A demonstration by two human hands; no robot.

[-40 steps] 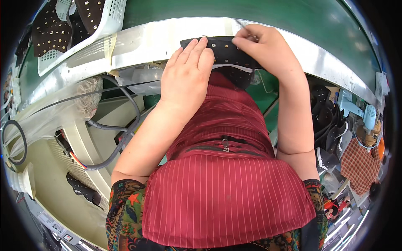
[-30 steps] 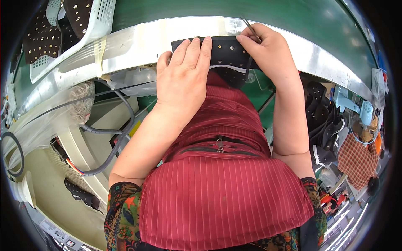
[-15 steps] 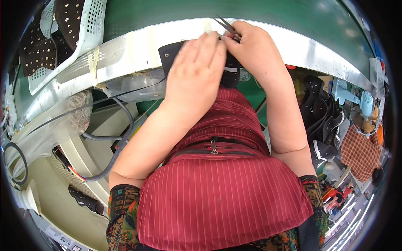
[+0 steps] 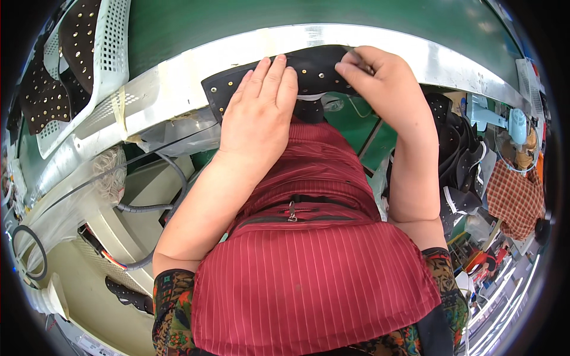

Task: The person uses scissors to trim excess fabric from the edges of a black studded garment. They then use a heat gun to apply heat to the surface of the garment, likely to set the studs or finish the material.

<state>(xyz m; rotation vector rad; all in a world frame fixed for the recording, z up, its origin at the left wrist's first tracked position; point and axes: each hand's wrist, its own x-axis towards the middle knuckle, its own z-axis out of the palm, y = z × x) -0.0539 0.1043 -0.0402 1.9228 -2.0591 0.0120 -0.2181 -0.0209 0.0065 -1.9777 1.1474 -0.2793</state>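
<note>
A black leather piece (image 4: 309, 70) studded with small metal rivets lies across the silver metal edge (image 4: 178, 83) of a green conveyor. My left hand (image 4: 258, 113) presses flat on its left half, fingers together and pointing away. My right hand (image 4: 380, 80) pinches a thin metal tool (image 4: 354, 55) at the piece's right end. Part of the piece is hidden under both hands.
A white perforated plastic basket (image 4: 113, 47) at the far left holds several more black studded pieces (image 4: 41, 89). Grey cables (image 4: 148, 207) hang under the conveyor. A pile of black leather parts (image 4: 457, 154) sits to my right, with a checked cloth (image 4: 516, 196) beyond.
The studded piece has shifted left along the metal edge and shows more of its left end. My left hand moved with it, flat on top; my right hand stays at the right end.
</note>
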